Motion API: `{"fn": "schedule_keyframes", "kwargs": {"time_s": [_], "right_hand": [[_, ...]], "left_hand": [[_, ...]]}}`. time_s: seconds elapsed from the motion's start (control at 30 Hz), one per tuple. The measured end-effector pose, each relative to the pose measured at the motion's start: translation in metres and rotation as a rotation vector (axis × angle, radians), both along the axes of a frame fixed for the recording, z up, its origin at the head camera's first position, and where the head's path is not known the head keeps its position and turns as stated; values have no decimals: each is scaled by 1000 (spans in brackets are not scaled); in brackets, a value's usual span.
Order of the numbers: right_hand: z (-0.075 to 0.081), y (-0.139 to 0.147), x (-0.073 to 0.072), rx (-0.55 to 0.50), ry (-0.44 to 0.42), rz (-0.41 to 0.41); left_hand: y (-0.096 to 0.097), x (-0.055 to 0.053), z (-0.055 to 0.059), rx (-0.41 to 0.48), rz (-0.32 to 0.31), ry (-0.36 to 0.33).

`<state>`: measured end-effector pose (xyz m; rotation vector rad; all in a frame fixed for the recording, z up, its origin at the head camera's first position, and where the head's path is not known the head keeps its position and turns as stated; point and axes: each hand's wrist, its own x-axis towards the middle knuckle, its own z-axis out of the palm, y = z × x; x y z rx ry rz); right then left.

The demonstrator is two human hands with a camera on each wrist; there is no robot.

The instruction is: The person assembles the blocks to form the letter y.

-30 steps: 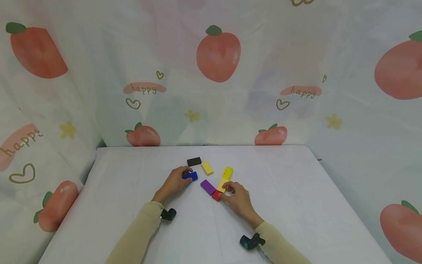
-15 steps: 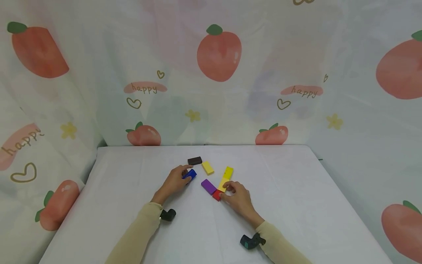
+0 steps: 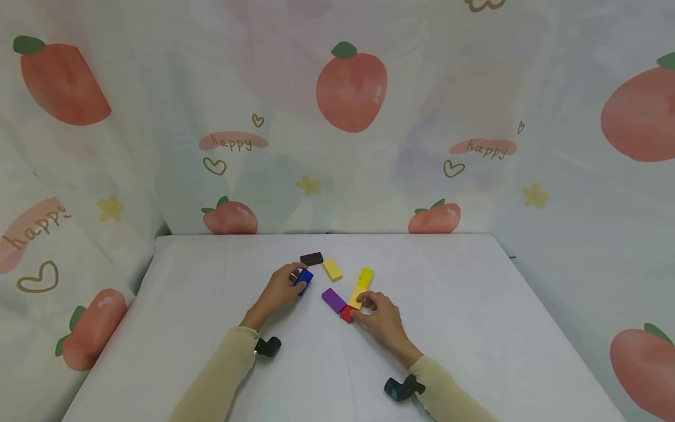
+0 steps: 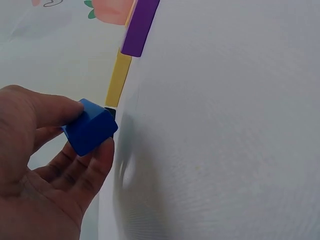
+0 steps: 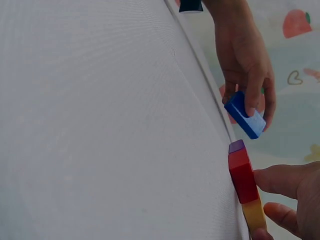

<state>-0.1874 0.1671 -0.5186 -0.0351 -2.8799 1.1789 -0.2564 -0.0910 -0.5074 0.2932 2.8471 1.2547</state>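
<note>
My left hand [image 3: 278, 288] pinches a blue block [image 3: 303, 281] between thumb and fingers; in the left wrist view the same blue block [image 4: 91, 129] shows one end toward the camera. In the head view it is tilted, left of the purple block [image 3: 334, 300]. My right hand [image 3: 384, 319] has its thumb tip against the side of a red block [image 5: 242, 175], with its fingers at a yellow block [image 5: 254, 215]. The red block meets the purple and yellow blocks at their near ends, forming a V. A brighter yellow block [image 3: 365, 276] extends the right arm of that V.
A dark block [image 3: 311, 258] and a pale yellow block [image 3: 333, 269] lie close together behind the blue one. The table [image 3: 474, 328] has a white cover, and a patterned cloth [image 3: 295, 88] hangs behind it. Black cameras are worn at both wrists.
My left hand has turned the blue block from lying nearly crosswise to a steeper slant, its far end swinging upward in view. My right hand stays at the red and yellow blocks.
</note>
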Motion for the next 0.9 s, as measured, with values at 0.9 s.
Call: {"fn": "schedule_keyframes", "kwargs": {"time_s": [0.9], "right_hand": [[-1,0,1,5,6,-2]], "left_hand": [[2,4,2,293,123,2]]}}
